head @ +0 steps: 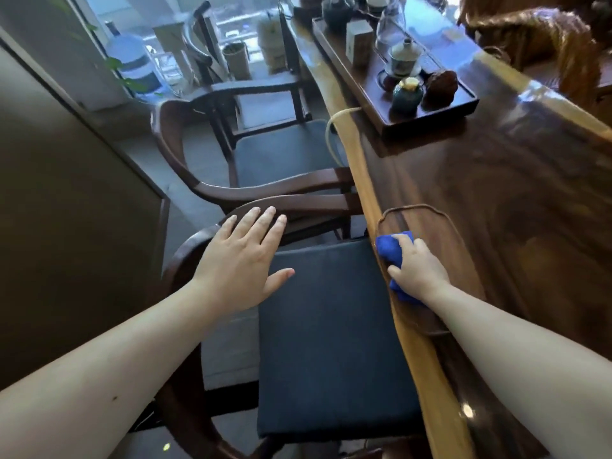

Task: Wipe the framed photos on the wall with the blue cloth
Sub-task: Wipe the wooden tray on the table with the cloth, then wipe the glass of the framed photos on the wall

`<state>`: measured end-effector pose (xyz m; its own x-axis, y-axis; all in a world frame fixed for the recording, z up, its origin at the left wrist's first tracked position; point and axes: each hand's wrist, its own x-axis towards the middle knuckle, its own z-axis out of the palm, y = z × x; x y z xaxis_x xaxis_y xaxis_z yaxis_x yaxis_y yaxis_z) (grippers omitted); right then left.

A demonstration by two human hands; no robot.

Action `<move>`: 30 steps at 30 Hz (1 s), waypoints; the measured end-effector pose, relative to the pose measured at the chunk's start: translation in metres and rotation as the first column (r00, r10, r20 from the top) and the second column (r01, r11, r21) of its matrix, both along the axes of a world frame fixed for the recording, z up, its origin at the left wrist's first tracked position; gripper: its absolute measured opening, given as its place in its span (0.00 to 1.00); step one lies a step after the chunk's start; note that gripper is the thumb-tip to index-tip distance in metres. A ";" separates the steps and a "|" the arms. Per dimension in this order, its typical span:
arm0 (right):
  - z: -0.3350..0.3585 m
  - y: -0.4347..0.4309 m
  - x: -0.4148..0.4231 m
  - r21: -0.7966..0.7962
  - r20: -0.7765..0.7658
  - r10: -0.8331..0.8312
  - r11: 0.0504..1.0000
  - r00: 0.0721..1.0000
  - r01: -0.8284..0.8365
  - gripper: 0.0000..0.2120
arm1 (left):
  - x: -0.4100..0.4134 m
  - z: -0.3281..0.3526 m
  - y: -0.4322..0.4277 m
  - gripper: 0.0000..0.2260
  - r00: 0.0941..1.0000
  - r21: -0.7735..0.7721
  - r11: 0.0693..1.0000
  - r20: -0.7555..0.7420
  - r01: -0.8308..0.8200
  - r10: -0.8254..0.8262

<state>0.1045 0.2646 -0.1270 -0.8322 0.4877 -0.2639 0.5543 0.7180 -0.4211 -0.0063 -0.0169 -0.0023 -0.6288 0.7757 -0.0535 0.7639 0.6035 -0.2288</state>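
Observation:
The blue cloth (390,251) is bunched up at the near edge of a dark wooden table, on a shallow wooden tray (443,220). My right hand (419,268) is closed over the cloth and grips it. My left hand (240,260) hovers flat with its fingers spread above the curved back of the nearest chair (185,256), holding nothing. No framed photos are in view.
A long glossy wooden table (496,167) runs along the right. A dark tea tray (427,114) with pots and cups stands on it further back. Wooden chairs with dark cushions (331,342) line the table's left side. A grey wall (59,193) is at left.

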 end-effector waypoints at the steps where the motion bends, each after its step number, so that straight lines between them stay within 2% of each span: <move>1: 0.009 -0.008 -0.005 -0.005 -0.045 0.038 0.999 0.998 -0.038 0.28 | -0.003 0.006 -0.007 0.37 1.000 0.007 1.000 -0.016 -0.005 0.005; 6: 0.081 -0.080 -0.057 0.098 -0.267 0.304 0.953 0.914 -0.288 0.31 | -0.028 0.053 -0.076 0.37 0.989 0.032 0.997 -0.129 -0.066 0.069; 13: 0.189 -0.241 -0.133 0.271 -0.437 0.561 0.827 0.703 -0.492 0.33 | -0.052 0.129 -0.228 0.37 0.936 0.106 0.967 -0.250 -0.229 0.249; 20: 0.267 -0.396 -0.193 0.254 -0.593 0.597 0.775 0.540 -0.578 0.31 | -0.071 0.208 -0.377 0.37 0.859 0.200 0.930 -0.362 -0.307 0.362; 25: 0.323 -0.514 -0.233 0.272 -0.689 0.611 0.716 0.389 -0.643 0.30 | -0.077 0.280 -0.491 0.38 0.742 0.280 0.870 -0.455 -0.405 0.492; 30: 0.363 -0.589 -0.258 0.265 -0.755 0.586 0.684 0.295 -0.680 0.30 | -0.070 0.335 -0.556 0.36 0.636 0.299 0.842 -0.554 -0.450 0.537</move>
